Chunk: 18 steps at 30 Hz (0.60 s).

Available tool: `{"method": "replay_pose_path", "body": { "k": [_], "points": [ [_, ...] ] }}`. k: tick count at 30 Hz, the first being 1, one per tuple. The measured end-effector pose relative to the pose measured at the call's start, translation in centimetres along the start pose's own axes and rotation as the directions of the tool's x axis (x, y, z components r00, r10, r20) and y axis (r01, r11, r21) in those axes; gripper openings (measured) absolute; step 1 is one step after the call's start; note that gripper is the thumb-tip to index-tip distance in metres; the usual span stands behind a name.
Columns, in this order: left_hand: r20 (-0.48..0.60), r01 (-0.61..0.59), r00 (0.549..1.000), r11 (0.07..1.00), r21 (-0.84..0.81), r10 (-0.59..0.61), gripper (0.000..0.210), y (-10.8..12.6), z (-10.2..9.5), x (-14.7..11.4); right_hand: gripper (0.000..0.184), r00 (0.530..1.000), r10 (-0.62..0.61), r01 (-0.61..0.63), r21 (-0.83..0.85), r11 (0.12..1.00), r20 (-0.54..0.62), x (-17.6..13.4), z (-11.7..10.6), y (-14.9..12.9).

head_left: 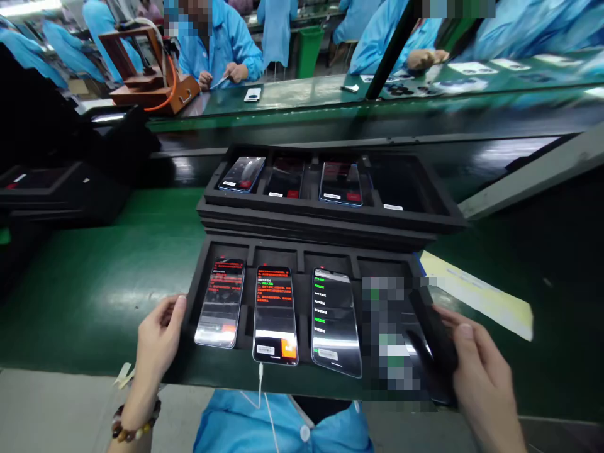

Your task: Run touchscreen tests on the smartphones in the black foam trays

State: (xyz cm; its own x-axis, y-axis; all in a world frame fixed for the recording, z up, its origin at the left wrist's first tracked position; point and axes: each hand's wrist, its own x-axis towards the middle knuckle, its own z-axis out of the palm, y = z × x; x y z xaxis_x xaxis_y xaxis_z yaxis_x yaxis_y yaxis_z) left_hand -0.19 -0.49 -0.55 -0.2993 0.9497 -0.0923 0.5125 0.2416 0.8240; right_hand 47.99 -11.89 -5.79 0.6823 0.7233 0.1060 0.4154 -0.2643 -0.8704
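Observation:
A black foam tray (pixel 279 257) lies before me with phones in its compartments. My left hand (pixel 163 333) is closed at the tray's left end, and my right hand (pixel 481 368) grips its right end. From left to right, the left phone (pixel 220 305) shows red text, and the second phone (pixel 275 314) shows red text and an orange block. A white cable (pixel 260 380) runs from the second one's lower end. The third phone (pixel 335 324) lists green and white lines. At the right, another phone (pixel 396 346) is blurred by pixelation.
Behind is a stack of black trays (pixel 306 217), its top one holding several phones. A yellowish sheet (pixel 481 296) lies on the green bench (pixel 113 264) at right. Dark trays (pixel 61 182) stand at left. Across the line, a person (pixel 221 47) in blue handles a small item.

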Motion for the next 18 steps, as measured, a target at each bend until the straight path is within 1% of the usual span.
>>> {"method": "replay_pose_path", "body": {
  "k": [2,4,5,7,8,10,11,13,14,16,18],
  "points": [
    [0.006,-0.013,1.000,1.000,0.021,0.013,0.079,-0.1,0.1,0.5,0.046,0.991,0.137,-0.136,0.045,0.990,-0.010,0.1,0.0,-0.6],
    [0.048,-0.024,0.999,1.000,0.007,0.023,0.078,-0.2,0.2,2.0,0.046,0.986,0.161,-0.160,0.046,0.986,-0.041,0.1,0.1,-1.2],
    [0.085,-0.015,0.996,0.999,-0.043,0.018,0.078,-0.2,0.3,3.2,0.048,0.985,0.165,-0.162,0.051,0.985,-0.057,0.0,0.2,-1.4],
    [0.176,0.045,0.984,0.974,-0.223,-0.005,0.082,0.3,0.8,6.3,0.056,0.981,0.174,-0.170,0.046,0.984,-0.089,-0.1,0.5,-1.6],
    [0.208,0.085,0.978,0.942,-0.325,-0.016,0.083,0.7,1.2,8.1,0.061,0.979,0.181,-0.178,0.035,0.983,-0.094,-0.1,0.6,-1.7],
    [0.227,0.118,0.974,0.877,-0.467,-0.009,0.077,1.9,2.5,12.1,0.070,0.975,0.196,-0.195,0.017,0.981,-0.103,-0.2,0.8,-1.6],
    [0.206,0.100,0.979,0.855,-0.509,0.008,0.069,2.7,3.3,14.1,0.072,0.973,0.205,-0.205,0.012,0.979,-0.109,-0.3,0.8,-1.5],
    [0.174,0.063,0.984,0.841,-0.538,0.038,0.054,4.2,4.8,17.9,0.073,0.968,0.224,-0.227,-0.010,0.974,-0.110,-0.3,0.5,-1.2],
    [0.170,0.053,0.984,0.838,-0.542,0.047,0.051,5.0,5.5,19.6,0.072,0.968,0.234,-0.238,-0.031,0.971,-0.093,-0.2,0.3,-0.9],
    [0.175,0.049,0.983,0.837,-0.545,0.057,0.053,6.4,6.6,22.4,0.071,0.971,0.237,-0.238,-0.051,0.970,-0.024,0.5,-0.1,-0.5],
    [0.204,0.071,0.977,0.820,-0.568,0.057,0.061,7.7,7.5,24.4,0.068,0.986,0.165,-0.164,-0.033,0.986,0.035,2.2,-0.4,-0.3]
  ]
}}
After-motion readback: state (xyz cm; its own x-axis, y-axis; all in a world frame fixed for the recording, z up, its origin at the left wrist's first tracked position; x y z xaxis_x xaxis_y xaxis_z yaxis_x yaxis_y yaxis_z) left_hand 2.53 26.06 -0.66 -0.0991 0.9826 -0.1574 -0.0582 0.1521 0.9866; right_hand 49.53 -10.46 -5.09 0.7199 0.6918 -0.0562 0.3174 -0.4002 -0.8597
